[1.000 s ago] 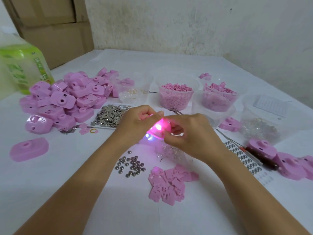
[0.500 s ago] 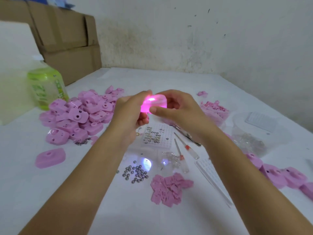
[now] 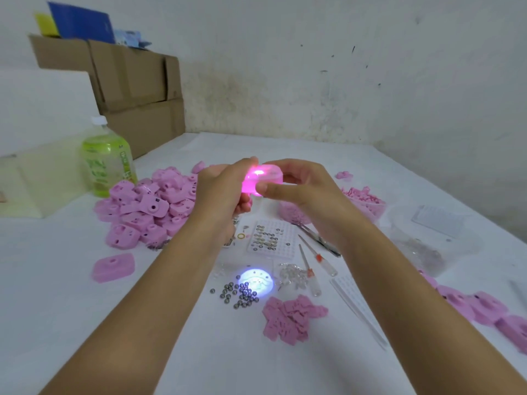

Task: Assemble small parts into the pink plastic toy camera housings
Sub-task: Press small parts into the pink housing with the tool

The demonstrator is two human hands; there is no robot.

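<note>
Housing (image 3: 263,179), glowing pink, is held up at frame centre, clear of the table (image 3: 85,323). The left hand (image 3: 222,189) curls round its left end; the right hand (image 3: 302,189) pinches the right end, thumb on the near face. A second ago it sat low, just over the steel balls (image 3: 242,295); it has since been lifted, and a round light spot (image 3: 255,282) now falls on the table beside those balls. That suggests the lamp works and this unit is being tested, close to done.

Directly under the hands the surface is crowded: battery tray (image 3: 269,238), screwdrivers (image 3: 313,269), pink plates (image 3: 291,317). The pile (image 3: 148,206) of housings fills the left-centre, with a bottle (image 3: 107,163) behind it. Bare table lies at lower left and beyond the hands at upper centre, so setting down there looks easiest.
</note>
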